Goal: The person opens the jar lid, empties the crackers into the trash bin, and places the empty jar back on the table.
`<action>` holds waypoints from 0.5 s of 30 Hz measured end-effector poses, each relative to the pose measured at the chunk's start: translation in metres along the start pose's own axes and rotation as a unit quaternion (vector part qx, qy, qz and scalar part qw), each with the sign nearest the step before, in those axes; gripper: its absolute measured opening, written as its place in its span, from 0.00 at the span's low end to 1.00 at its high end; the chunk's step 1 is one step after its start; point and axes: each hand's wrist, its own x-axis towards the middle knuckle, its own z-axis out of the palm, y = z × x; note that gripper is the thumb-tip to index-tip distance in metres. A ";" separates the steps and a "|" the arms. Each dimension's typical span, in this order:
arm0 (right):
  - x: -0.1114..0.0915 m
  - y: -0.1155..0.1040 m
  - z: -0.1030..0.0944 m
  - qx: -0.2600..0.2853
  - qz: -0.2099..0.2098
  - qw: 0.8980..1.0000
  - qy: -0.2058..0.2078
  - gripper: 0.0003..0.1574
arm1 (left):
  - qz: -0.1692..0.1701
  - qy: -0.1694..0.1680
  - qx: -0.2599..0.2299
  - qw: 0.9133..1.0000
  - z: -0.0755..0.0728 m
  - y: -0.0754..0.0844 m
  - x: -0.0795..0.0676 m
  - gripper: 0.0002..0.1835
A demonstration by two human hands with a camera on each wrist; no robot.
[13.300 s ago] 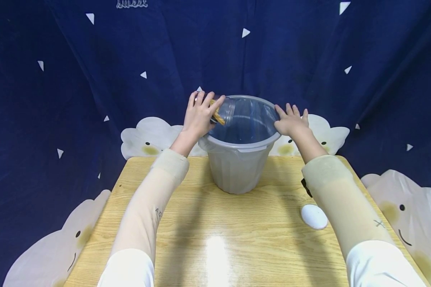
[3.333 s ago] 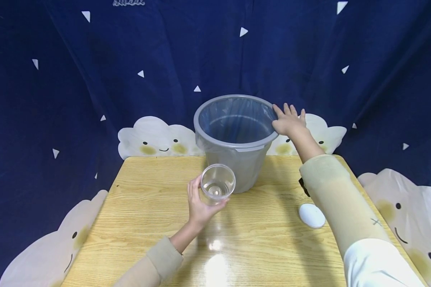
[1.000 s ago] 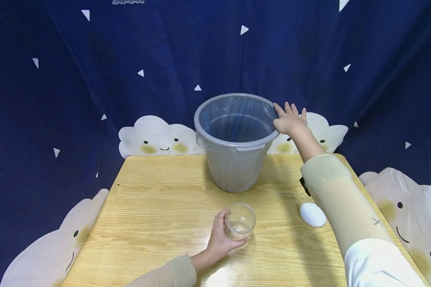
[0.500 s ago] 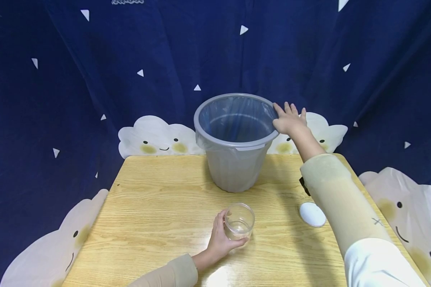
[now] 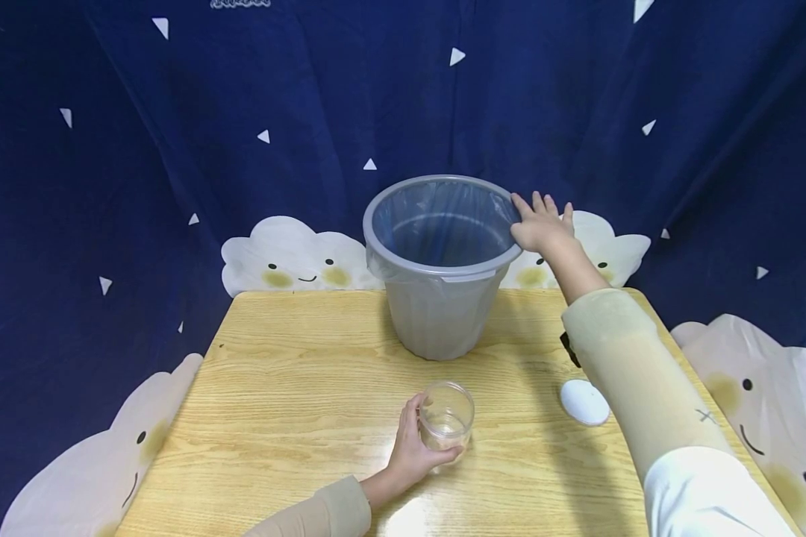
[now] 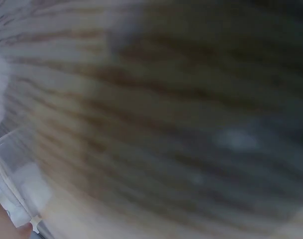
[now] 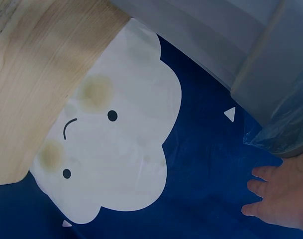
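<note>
My left hand (image 5: 413, 455) grips a clear plastic jar (image 5: 446, 418) by its side, fingers behind it and thumb along the front. The jar stands upright low over the near middle of the table, without a lid, and nothing shows inside it. In the left wrist view part of the clear jar (image 6: 22, 169) appears at the lower left. My right hand (image 5: 544, 226) rests on the right rim of a grey trash bin (image 5: 443, 313), fingers spread. In the right wrist view, the spread fingers of the right hand (image 7: 283, 194) extend past the bin's edge. A see-through bag lines the bin.
A smooth white oval object (image 5: 584, 403) lies on the wooden table (image 5: 295, 350) by the right forearm. A small black thing (image 5: 569, 349) is partly hidden behind the right sleeve. Behind the table hangs a dark blue curtain (image 5: 309, 112) with white clouds and triangles.
Earlier, my left hand tipped the jar, with yellow pieces inside, at the bin. It then brought the jar, looking empty, down toward the near table. The right hand has stayed on the rim.
</note>
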 end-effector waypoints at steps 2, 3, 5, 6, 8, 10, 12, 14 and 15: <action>0.000 0.000 0.000 0.001 0.000 1.000 -0.001 0.42 | -0.002 -0.003 0.003 1.000 0.000 0.000 -0.001 0.51; 0.000 0.000 0.000 0.001 0.000 1.000 -0.001 0.42 | -0.002 -0.005 0.006 1.000 0.000 -0.001 -0.001 0.51; 0.000 0.000 0.000 0.000 -0.001 1.000 -0.002 0.42 | -0.002 -0.009 0.011 1.000 0.000 -0.001 -0.001 0.51; 0.000 0.000 0.000 -0.001 -0.001 1.000 -0.002 0.42 | -0.002 -0.011 0.014 1.000 0.000 -0.001 -0.002 0.51; 0.000 0.000 0.000 -0.002 -0.001 1.000 -0.003 0.42 | -0.002 -0.016 0.019 1.000 0.000 -0.001 -0.002 0.50; 0.000 0.000 -0.001 -0.002 0.000 1.000 -0.004 0.42 | 0.000 -0.020 0.025 1.000 0.000 -0.001 -0.001 0.50; -0.001 0.000 -0.001 0.000 0.000 1.000 -0.004 0.42 | 0.003 -0.021 0.032 0.999 0.000 -0.001 -0.001 0.51; -0.001 0.000 -0.001 0.002 0.000 1.000 -0.005 0.42 | 0.003 -0.021 0.038 0.999 0.000 -0.001 -0.001 0.51; -0.001 0.000 -0.001 0.004 0.000 1.000 -0.005 0.42 | 0.004 -0.022 0.040 0.999 -0.001 -0.001 -0.001 0.51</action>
